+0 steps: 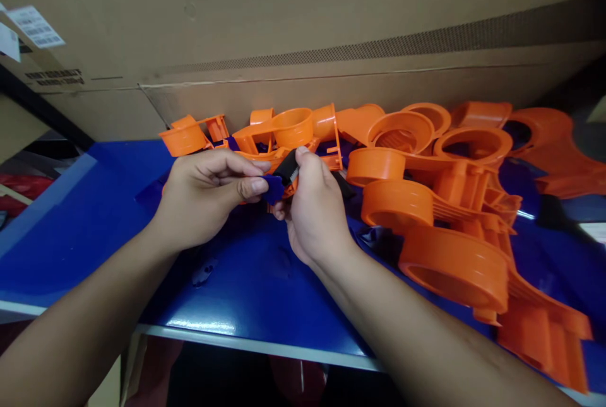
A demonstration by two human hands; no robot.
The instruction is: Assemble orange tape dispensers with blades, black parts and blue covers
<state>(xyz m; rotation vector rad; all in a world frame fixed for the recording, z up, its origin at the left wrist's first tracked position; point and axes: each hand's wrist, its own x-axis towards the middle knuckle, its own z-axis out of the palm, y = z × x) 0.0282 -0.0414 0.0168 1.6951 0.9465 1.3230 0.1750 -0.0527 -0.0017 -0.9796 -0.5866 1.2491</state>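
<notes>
My left hand pinches a small dark-blue piece of film between thumb and fingers. My right hand is closed around the end of an orange tape dispenser. Its thumb presses on a black part beside a toothed metal edge. The blue film touches this end, where the two hands almost meet. Much of the held dispenser is hidden by my fingers, and its outline merges with the orange tape dispensers behind it.
Several more orange tape dispensers are heaped along the right and back of the blue tabletop. A large cardboard box stands behind them. A scrap of film lies near my left forearm. The table's pale front edge runs below.
</notes>
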